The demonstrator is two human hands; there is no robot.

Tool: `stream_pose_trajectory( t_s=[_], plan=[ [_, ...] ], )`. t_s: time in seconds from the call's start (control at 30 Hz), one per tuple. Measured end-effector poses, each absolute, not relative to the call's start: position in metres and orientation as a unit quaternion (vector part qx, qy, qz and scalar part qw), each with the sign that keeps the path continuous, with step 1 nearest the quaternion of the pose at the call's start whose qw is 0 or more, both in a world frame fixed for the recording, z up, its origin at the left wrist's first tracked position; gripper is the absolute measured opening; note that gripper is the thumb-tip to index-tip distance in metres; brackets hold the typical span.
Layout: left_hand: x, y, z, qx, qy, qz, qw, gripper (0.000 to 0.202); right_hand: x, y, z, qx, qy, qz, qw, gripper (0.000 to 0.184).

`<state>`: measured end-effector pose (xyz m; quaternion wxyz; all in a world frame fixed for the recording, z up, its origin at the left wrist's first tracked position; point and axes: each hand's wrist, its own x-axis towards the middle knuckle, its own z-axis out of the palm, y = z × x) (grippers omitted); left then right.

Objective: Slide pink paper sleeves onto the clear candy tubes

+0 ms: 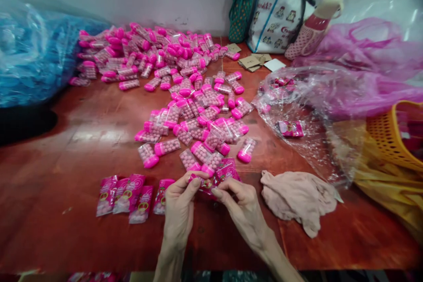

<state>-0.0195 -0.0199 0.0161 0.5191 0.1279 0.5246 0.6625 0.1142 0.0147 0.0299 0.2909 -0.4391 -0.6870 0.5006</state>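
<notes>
Between my two hands is a small pink printed sachet (206, 184). My left hand (182, 194) pinches its left end between thumb and fingers, and my right hand (238, 200) pinches the right end. Just behind it lie more pink sachets (227, 169), partly covered by my fingers. Beyond my hands, a spread of small clear tubes with pink caps (198, 128), filled with pale pink balls, reaches back to a larger heap (148, 50). Left of my left hand, several filled pink sachets (127, 196) lie flat on the red-brown table (82, 246).
A crumpled beige cloth (299, 198) lies right of my hands. Behind it are a clear plastic bag (307, 97) with pink sachets and a yellow basket (390, 132). A blue plastic bag (39, 57) stands left; a white tote bag (276, 20) and cardboard pieces (253, 61) sit at the back.
</notes>
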Motion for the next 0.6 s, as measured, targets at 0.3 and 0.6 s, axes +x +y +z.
stream_pose_trajectory(
  t_s=[0.3,0.6],
  plan=[
    [-0.035,-0.011,0.023,-0.022,0.439,0.709,0.552,0.007,0.159,0.109,0.01,-0.462,-0.879,0.094,0.076,0.052],
    [-0.033,-0.005,0.04,-0.154,0.429,0.706,0.541,0.027,0.196,0.065,0.003,-0.412,-0.871,0.191,0.184,0.061]
  ],
)
